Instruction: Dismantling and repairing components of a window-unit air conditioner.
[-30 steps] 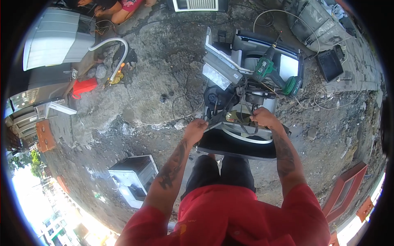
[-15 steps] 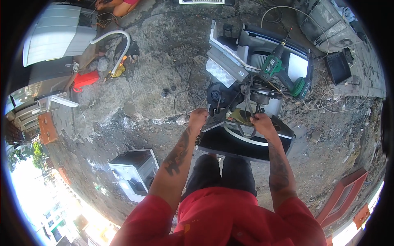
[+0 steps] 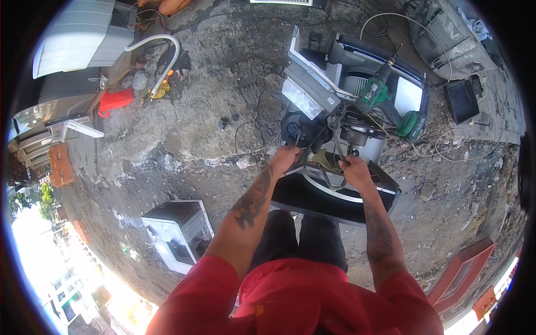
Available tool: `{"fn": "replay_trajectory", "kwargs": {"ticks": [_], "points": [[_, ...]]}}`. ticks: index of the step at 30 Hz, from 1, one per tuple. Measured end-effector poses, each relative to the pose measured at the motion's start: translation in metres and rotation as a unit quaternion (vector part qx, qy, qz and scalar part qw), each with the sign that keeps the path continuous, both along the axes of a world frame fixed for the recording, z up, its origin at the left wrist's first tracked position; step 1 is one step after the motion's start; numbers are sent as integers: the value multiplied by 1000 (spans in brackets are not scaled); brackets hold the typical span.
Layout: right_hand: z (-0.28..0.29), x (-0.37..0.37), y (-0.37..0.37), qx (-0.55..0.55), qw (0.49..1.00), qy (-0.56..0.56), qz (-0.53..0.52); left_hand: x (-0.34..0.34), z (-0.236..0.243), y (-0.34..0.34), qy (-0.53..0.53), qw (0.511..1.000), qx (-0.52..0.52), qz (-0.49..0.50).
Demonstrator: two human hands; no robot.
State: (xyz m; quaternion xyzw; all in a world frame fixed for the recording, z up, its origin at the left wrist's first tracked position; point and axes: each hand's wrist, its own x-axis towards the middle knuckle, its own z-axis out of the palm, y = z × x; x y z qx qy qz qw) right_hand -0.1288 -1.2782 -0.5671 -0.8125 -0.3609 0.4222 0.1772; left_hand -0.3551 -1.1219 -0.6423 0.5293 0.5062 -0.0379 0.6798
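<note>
My left hand (image 3: 286,159) is closed beside a black round compressor (image 3: 291,129) in a taken-apart air conditioner; what its fingers hold is too small to make out. My right hand (image 3: 355,170) is closed close to a grey strap-like loop (image 3: 337,177), below the motor (image 3: 362,133); its grip is hidden too. A crumpled yellow-green piece (image 3: 322,159) lies between the hands. Nearest to me is the unit's black panel (image 3: 329,199) with a pale curved strip. On top of the parts rests a green cordless drill (image 3: 379,97).
An opened white metal casing (image 3: 177,231) stands left on rough ground. Farther left lie a white hose (image 3: 167,39) and a red bag (image 3: 116,101). A black tray (image 3: 462,102) and loose cable (image 3: 446,142) are at right, near a reddish frame (image 3: 462,274). Part of another person (image 3: 174,5) shows at the top edge.
My left hand has moved right and slightly up, nearer the compressor. My right hand stays near the motor, shifted only slightly. The whole view has moved a little.
</note>
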Motion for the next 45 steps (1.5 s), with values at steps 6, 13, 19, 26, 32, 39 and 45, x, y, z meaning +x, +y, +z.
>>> {"fn": "replay_trajectory", "kwargs": {"ticks": [6,13,19,26,32,39,45], "points": [[-10,-27,1,19,998,4,-66,24,23,7,62,993,-92,34],[-22,-34,4,53,989,76,-119,23,17,22,104,974,-201,31],[-5,-29,8,51,985,17,-163,13,15,7,27,972,-192,131],[4,-51,12,110,959,-181,-190,1,36,-12,-43,964,-113,236],[-6,-58,21,138,944,-196,-229,-9,30,-14,-36,954,-94,281],[-25,-55,25,117,966,-133,-189,-7,28,-9,-48,931,-103,346],[-19,-48,39,54,987,3,-155,-34,23,5,-39,926,-62,371]]}}
